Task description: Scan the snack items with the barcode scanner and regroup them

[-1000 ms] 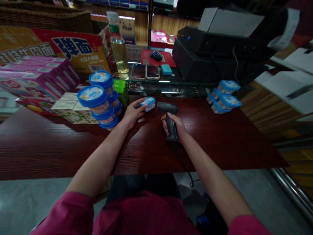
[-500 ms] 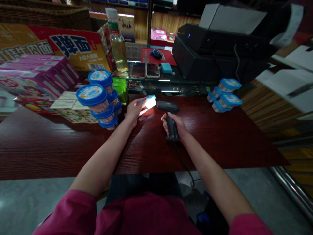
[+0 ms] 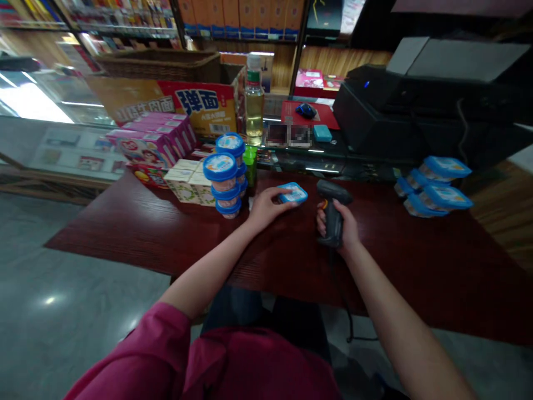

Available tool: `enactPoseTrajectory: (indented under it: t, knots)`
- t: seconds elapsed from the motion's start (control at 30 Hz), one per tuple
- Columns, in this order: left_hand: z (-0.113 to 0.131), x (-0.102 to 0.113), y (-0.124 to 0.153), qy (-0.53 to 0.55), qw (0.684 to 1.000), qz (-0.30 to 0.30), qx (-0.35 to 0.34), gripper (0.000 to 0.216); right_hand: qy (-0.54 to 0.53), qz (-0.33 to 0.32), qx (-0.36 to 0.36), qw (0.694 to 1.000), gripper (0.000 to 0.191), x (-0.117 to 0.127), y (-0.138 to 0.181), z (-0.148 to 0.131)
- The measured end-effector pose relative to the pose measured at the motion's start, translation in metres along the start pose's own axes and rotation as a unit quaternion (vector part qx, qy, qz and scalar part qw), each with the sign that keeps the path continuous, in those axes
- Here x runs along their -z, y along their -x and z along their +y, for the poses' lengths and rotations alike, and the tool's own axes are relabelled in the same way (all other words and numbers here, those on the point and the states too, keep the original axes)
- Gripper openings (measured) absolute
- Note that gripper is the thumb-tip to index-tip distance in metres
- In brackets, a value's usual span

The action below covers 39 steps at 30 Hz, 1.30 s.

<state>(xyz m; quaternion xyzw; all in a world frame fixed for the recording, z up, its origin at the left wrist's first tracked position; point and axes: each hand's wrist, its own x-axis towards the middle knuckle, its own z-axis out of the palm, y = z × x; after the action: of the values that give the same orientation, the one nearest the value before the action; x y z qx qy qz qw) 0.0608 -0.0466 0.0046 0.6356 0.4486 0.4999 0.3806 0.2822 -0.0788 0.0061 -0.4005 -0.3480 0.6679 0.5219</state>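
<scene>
Between the thumb and fingers of my left hand (image 3: pixel 268 208) is a small plastic tub (image 3: pixel 293 193) with a blue-rimmed lid, its lid facing up. Whether the tub touches the table is hard to tell. My right hand (image 3: pixel 343 225) is wrapped round the handle of a black barcode scanner (image 3: pixel 334 214), whose head points toward the back, slightly left. A cable hangs from the scanner over the front edge. Left of my left hand stand stacked round tubs (image 3: pixel 220 166) with blue lids. Several rectangular blue-lidded tubs (image 3: pixel 447 197) are piled at the right.
Pale cartons (image 3: pixel 189 180), purple boxes (image 3: pixel 152 139) and a large noodle carton (image 3: pixel 200 108) fill the left. Behind are a bottle (image 3: pixel 254 105), a mouse (image 3: pixel 306 110) and a turquoise box (image 3: pixel 322 133). A black machine (image 3: pixel 375 116) stands back right on the counter.
The view has swung left, so things appear farther right. The bright light on the tub in my left hand is gone, and its lid now faces up. Both hands keep their holds.
</scene>
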Motion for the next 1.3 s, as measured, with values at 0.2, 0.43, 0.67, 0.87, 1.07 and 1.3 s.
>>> enactPoseTrajectory:
  t: [0.2, 0.43, 0.67, 0.87, 1.07, 1.3]
  knots:
    - [0.011, 0.082, 0.094, -0.063, 0.984, -0.164, -0.029, 0.047, -0.005, -0.01, 0.01, 1.0, 0.033, 0.003, 0.0, -0.002]
    - [0.007, 0.198, 0.139, -0.148, 0.976, -0.153, -0.035, 0.047, 0.046, -0.02, 0.017, 0.999, 0.03, -0.005, 0.004, -0.003]
    - [-0.009, 0.247, 0.12, -0.217, 0.969, -0.101, -0.056, 0.033, 0.055, -0.013, 0.019, 0.998, 0.032, -0.007, 0.006, -0.004]
    - [-0.02, 0.243, 0.116, -0.253, 0.963, -0.054, -0.072, 0.034, 0.058, -0.006, 0.025, 0.998, 0.033, -0.006, 0.005, -0.002]
    - [-0.022, 0.237, 0.11, -0.259, 0.961, -0.048, -0.084, 0.036, 0.049, -0.008, 0.024, 0.998, 0.034, -0.006, 0.005, -0.002]
    - [-0.003, 0.216, 0.141, -0.427, 0.887, 0.097, -0.146, 0.045, 0.019, -0.002, 0.045, 0.999, 0.035, 0.007, 0.006, -0.005]
